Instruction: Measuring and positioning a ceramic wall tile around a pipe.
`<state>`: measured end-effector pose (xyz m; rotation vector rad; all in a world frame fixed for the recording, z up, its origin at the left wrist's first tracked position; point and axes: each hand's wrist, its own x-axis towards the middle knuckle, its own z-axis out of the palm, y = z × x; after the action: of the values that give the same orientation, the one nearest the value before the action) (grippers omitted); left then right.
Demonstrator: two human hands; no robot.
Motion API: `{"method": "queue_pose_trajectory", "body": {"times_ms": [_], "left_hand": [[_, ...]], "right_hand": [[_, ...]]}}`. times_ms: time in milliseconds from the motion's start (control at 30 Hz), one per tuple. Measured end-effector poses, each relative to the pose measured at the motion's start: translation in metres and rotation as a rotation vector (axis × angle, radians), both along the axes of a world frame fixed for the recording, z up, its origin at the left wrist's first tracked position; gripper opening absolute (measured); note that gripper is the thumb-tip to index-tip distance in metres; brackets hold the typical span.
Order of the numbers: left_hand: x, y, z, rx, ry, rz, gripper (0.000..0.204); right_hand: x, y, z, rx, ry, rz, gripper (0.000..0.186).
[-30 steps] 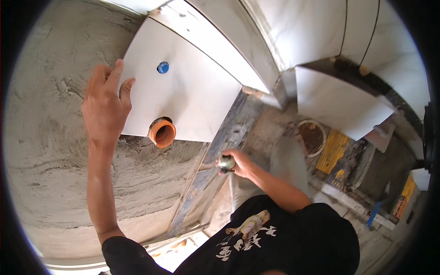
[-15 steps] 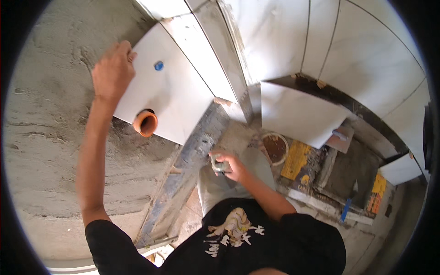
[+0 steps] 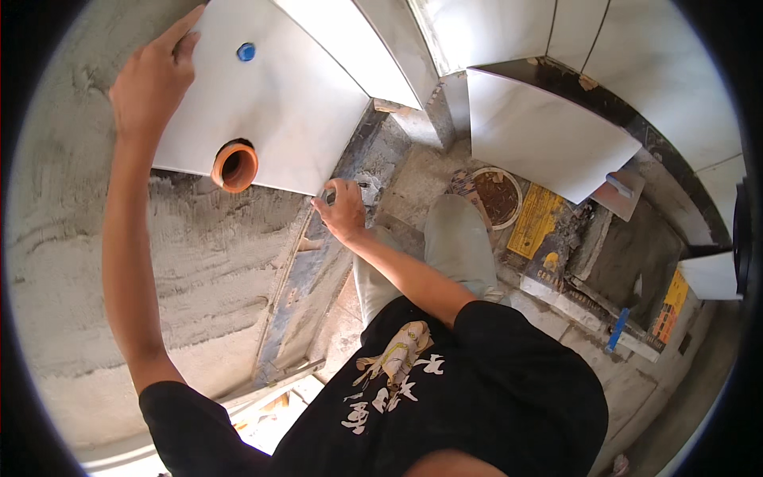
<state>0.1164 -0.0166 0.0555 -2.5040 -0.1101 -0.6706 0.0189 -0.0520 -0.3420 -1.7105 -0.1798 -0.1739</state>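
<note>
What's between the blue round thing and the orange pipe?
Bare white tile, then a dark gap beside the orange pipe, as the head view shows.

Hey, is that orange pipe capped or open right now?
Open. The orange pipe sticks out through the white tile, and no cap covers its mouth: you can see into its dark hollow.

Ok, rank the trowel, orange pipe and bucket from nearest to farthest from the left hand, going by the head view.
From the left hand:
1. Orange pipe, below it and to its right.
2. Bucket, well to the right, lower.
3. Trowel, right of the bucket.
</note>
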Motion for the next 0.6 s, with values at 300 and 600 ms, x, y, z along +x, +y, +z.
{"method": "queue_pose_trajectory", "body": {"times_ms": [300,600], "left_hand": [[0.004,0.015,0.005,0.048,-0.087,-0.109,0.031],[0.008,0.021,0.001,-0.018,-0.120,-0.128,0.027]], "right_hand": [[0.008,-0.004,-0.007,0.039,-0.047,-0.013,0.044],[0.005,0.000,-0.010,0.116,0.036,-0.038,0.044]]}}
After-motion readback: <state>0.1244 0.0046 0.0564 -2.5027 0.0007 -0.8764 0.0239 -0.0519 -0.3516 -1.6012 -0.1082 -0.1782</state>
